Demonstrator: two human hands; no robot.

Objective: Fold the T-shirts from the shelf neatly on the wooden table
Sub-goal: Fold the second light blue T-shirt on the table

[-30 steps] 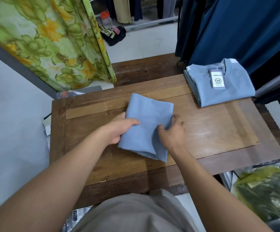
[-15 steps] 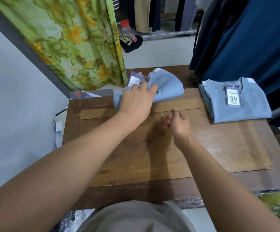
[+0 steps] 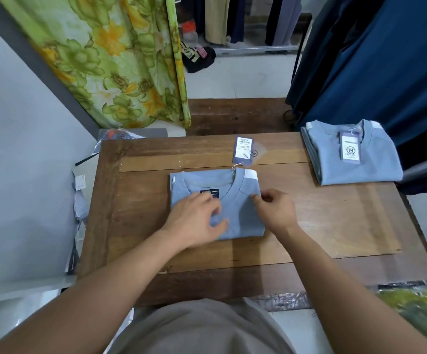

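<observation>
Now the wooden table is carrying the T-shirt at its middle, folded nearly square, collar pointing away from the person. The folded stack is sitting far right, nearer the right hand. The left hand is resting spread on the shirt. The right is curling at its right edge; whether it is pinching cloth, I cannot tell. The hang tag is lying beyond the collar.

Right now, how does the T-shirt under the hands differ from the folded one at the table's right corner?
The centre T-shirt has its hang tag on the table beyond the collar; the corner T-shirt wears its label on top. Left hand and right hand touch only the centre T-shirt. Both are light blue, folded.
</observation>
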